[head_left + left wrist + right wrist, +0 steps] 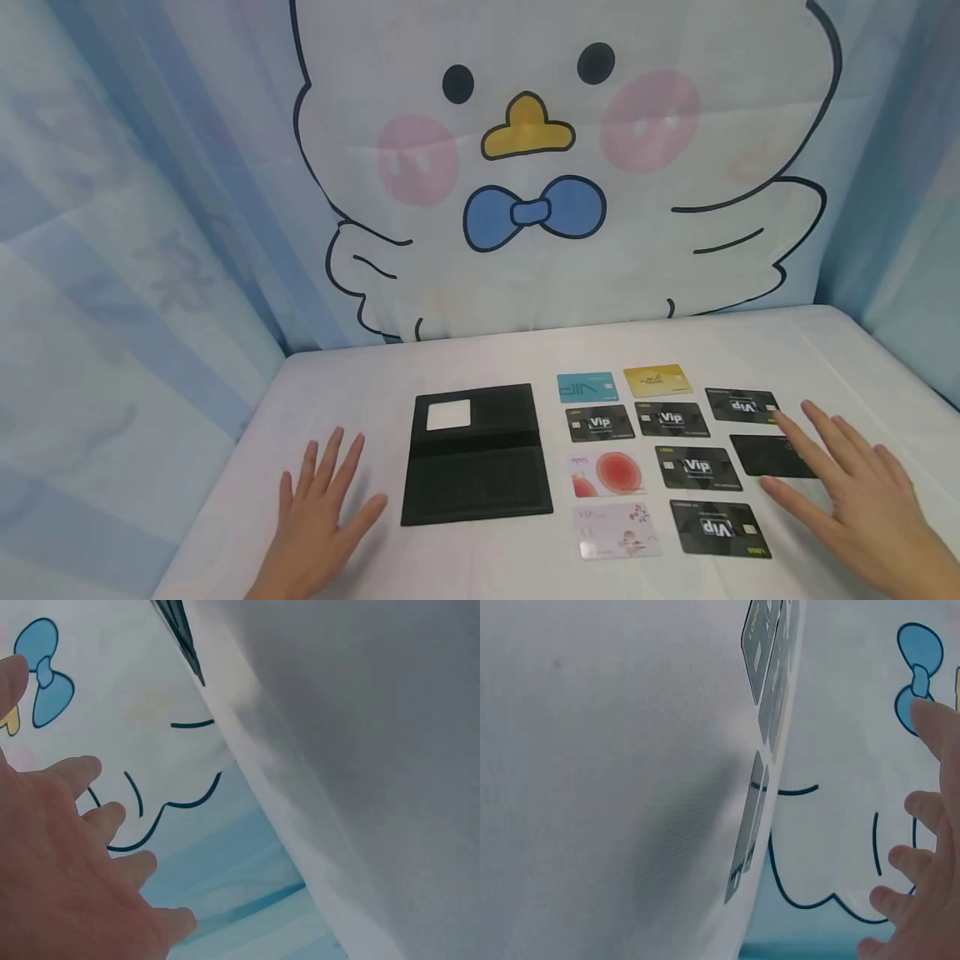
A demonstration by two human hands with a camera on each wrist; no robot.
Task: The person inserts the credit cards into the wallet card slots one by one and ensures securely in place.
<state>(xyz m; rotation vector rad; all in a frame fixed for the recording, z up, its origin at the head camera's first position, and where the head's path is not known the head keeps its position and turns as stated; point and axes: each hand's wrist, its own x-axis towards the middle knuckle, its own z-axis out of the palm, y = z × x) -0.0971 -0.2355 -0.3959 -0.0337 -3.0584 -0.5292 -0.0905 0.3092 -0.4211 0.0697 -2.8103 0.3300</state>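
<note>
A black card wallet [474, 483] lies unfolded on the table, with a pale window in its upper flap. To its left my left hand [315, 517] is spread, fingers straight, holding nothing. My right hand [862, 500] is spread at the far right, and its fingers overlap a plain black card [765, 457] in the head view. Laid out between wallet and right hand are several cards: a teal card [587, 388], a gold card [657, 381], a red-and-white card [607, 475], a pink card [617, 532] and several black VIP cards [697, 468].
The table [480, 575] has a white cloth. Behind it hangs a curtain [525, 275] printed with a cartoon bird in a blue bow tie. Blue-and-white curtains [112, 292] close off both sides.
</note>
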